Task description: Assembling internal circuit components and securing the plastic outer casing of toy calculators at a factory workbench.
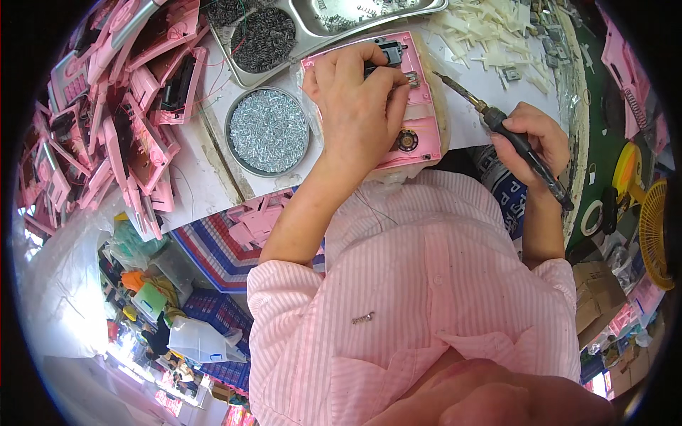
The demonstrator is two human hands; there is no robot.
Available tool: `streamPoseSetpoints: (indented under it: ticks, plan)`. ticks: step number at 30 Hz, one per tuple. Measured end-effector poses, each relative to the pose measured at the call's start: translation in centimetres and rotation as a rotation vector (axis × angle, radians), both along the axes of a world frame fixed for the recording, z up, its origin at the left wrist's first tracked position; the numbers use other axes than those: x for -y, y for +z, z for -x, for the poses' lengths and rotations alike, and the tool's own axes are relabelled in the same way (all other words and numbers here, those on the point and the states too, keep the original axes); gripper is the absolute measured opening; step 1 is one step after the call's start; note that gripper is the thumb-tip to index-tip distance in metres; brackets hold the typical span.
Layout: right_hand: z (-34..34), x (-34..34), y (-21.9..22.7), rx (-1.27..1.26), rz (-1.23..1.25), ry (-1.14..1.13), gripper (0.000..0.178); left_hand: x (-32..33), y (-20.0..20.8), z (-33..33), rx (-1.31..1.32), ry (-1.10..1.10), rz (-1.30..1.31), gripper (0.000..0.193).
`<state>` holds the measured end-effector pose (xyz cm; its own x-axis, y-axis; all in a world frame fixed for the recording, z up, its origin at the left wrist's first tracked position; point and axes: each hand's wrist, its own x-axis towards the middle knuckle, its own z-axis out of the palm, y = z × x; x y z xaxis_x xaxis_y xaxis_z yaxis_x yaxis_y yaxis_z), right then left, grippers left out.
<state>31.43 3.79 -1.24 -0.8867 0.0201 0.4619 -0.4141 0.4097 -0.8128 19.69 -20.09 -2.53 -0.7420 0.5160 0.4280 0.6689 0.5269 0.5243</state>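
A pink plastic casing [419, 106] lies at the bench's front edge, with a round metal-centred part [407, 140] in its near right portion. Over the casing, my left hand [359, 99] is closed, its bent fingertips against a black plastic part [391, 51] at the far side. The palm hides much of the casing. Gripped in my right hand [536, 142] is a soldering iron [522, 142] with a black handle and brass collar. Its tip points far left and stays apart from the casing, just off the right edge.
A round tin of small silvery pins or screws [268, 131] stands left of the casing. Beyond it, a metal tray [302, 32] holds dark springs. Pink casings [106, 135] with wires pile up at left; off-white plastic parts [490, 35] lie at far right. A yellow fan [653, 231] stands right.
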Motion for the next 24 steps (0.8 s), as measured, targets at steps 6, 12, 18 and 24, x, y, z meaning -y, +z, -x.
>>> streamPoseSetpoints:
  ticks: [6,12,18,24]
  plan:
    - [0.1,-0.3,0.1,0.002,-0.019,-0.003,0.032,0.1,-0.3,-0.1,-0.015,0.008,-0.005,0.012]
    - [0.4,-0.3,0.2,-0.019,-0.025,0.0,0.032,0.0,0.0,-0.1,-0.031,0.012,0.02,0.013]
    - [0.7,0.2,0.2,0.012,-0.029,0.031,0.03,-0.6,0.5,-0.1,-0.054,0.033,0.081,0.01]
    - [1.1,0.5,-0.2,0.028,-0.059,0.032,0.029,-1.4,1.2,0.1,-0.073,0.042,0.154,0.011]
